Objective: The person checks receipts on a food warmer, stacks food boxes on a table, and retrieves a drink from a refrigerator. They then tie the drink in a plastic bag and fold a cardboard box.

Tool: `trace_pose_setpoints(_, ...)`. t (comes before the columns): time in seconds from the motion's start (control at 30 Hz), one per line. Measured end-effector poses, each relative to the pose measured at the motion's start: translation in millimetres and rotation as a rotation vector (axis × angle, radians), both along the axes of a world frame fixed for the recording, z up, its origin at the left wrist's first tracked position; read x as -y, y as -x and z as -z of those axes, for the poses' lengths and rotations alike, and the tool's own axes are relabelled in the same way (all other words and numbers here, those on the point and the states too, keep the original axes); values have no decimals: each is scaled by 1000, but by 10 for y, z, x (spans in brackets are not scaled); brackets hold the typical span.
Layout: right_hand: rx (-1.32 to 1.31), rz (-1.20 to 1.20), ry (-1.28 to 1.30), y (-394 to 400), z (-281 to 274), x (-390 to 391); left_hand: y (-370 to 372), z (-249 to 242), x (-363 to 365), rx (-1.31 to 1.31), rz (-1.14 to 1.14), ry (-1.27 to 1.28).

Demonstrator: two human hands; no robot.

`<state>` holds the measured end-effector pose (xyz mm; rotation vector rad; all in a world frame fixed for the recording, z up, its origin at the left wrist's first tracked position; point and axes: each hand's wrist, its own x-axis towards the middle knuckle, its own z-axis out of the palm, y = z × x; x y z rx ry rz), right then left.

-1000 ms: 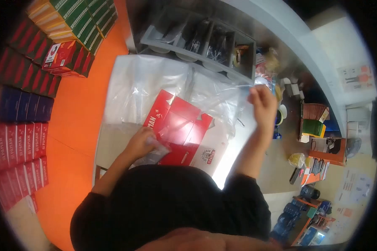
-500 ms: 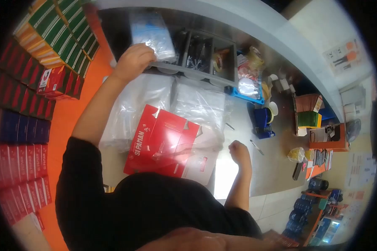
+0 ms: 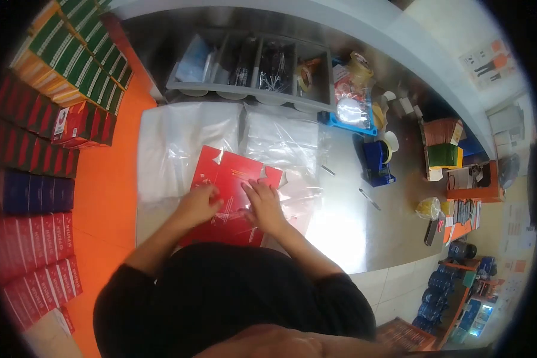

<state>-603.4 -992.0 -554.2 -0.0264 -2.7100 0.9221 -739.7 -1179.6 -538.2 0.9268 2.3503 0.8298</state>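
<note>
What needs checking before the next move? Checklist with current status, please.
1. Red cardboard within reach of both hands: ok.
2. Right hand at the cardboard, fingers spread: ok.
3. Left hand grip confirmed: cannot tell; fingers curled over the cardboard, any hold unclear.
4. Cardboard clear of the plastic bags: not ok, its far edge overlaps them.
5. Blue tape dispenser away from both hands: ok.
6. Pen off the cardboard: ok, on the table.

Lots of stuff around me
On my left, green and yellow boxes (image 3: pixel 80 51) sit above dark blue boxes (image 3: pixel 39 192). On my right, a pen (image 3: pixel 370 199) lies near a blue tape holder (image 3: pixel 378 163).
</note>
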Motion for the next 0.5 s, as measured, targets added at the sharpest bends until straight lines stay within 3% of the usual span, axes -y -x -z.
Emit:
trace_pose_setpoints(0.07, 60, 38, -113, 73, 266, 61, -280, 45, 210, -16, -63, 44)
trace_pose_setpoints(0.13, 3, 28, -144, 125, 176, 110, -442, 44, 403, 35, -150, 28)
trace_pose_setpoints(0.2, 285, -136, 58, 95, -8, 135, -456, 24, 536, 95, -155, 19)
trace_pose_setpoints(0.23, 70, -136, 129, 70, -142, 179, -428, 43, 586, 151, -135, -13)
trace_pose_setpoints(0.33, 276, -135, 359, -5, -611, 110, -395, -127, 595, 213, -113, -124)
trace_pose_setpoints(0.37, 199, -141, 484, -75, -647, 106, -469, -193, 586, 227, -118, -208)
trace_pose_setpoints(0.5, 244, -130, 350, -379, -832, 45, -731, -299, 454, 249, -137, -448)
